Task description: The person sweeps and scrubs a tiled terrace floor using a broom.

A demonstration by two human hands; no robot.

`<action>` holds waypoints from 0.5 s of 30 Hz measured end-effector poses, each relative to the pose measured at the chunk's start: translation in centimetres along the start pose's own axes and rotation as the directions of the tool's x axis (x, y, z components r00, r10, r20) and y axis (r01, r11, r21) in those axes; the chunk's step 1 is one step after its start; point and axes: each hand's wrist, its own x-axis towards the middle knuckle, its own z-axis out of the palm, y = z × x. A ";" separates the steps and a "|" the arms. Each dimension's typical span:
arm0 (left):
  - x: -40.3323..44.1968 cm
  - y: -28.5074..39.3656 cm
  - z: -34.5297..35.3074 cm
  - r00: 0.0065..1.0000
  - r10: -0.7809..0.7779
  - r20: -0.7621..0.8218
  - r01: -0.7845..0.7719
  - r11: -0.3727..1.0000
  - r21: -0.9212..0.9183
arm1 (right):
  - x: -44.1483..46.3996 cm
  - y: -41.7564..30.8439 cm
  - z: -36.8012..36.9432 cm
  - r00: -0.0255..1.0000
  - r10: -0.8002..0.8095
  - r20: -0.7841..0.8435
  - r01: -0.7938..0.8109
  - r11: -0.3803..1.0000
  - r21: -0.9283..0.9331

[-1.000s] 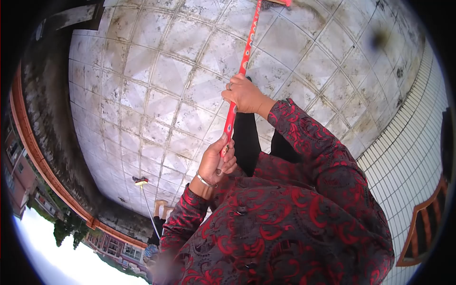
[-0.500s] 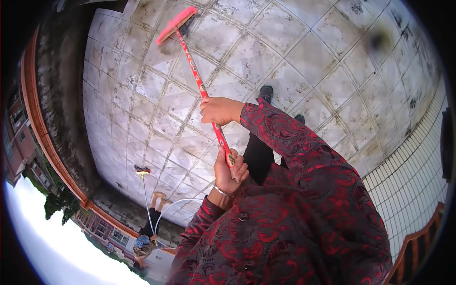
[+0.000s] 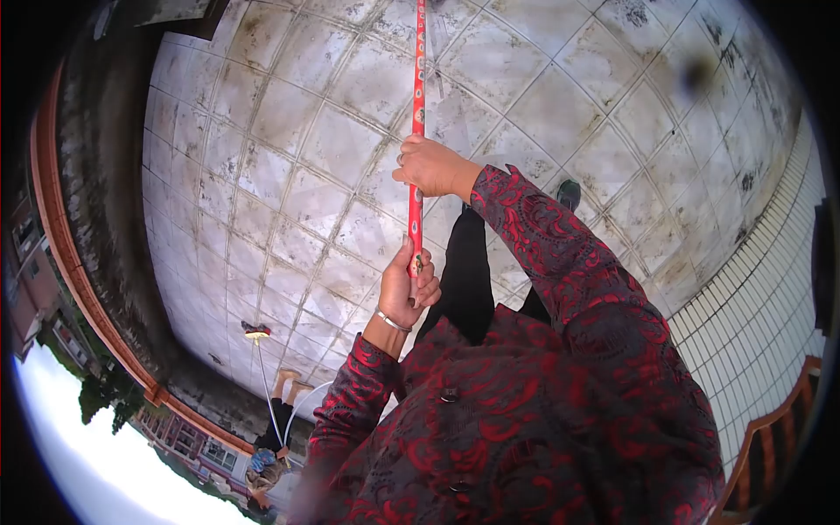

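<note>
A long red broom handle (image 3: 418, 92) with a printed pattern runs up from my hands and out of the top of the view, so its head is hidden. My left hand (image 3: 409, 284), with a silver bracelet at the wrist, is wrapped around the lower end of the handle. Higher up, my right hand (image 3: 435, 166) grips the same handle, palm down, a ring on one finger. Both sleeves are dark with a red swirl pattern.
Stained pale floor tiles (image 3: 341, 114) spread around me. At lower left another person (image 3: 267, 455) holds a long-handled brush (image 3: 256, 331). A low wall with an orange ledge (image 3: 87, 284) bounds the left side; white tiling (image 3: 752, 293) lies at the right.
The broom has swung from slanting left to nearly straight ahead, and its pink head has left the view. My right hand moved up and right; my left hand moved slightly up and left.
</note>
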 end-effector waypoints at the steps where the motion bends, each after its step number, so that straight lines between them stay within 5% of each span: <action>1: -0.5 -1.4 -0.7 1.000 -0.006 0.001 0.006 1.000 -0.006 | -0.4 -1.1 0.8 0.998 -0.043 -0.042 0.045 0.998 0.040; 6: -1.0 -5.6 0.0 1.000 -0.012 0.020 0.012 1.000 -0.014 | -2.5 -3.3 1.5 0.993 -0.111 -0.037 0.113 0.990 0.087; 9: 0.1 -6.5 3.8 0.999 -0.035 -0.002 0.035 0.998 0.056 | -5.3 -1.3 -0.5 0.976 -0.076 -0.205 0.102 0.988 0.116; 15: 4.1 -10.6 11.9 0.981 -0.191 -0.040 0.194 0.929 0.316 | -18.0 3.3 -4.4 0.932 0.192 -0.308 -0.152 0.977 0.151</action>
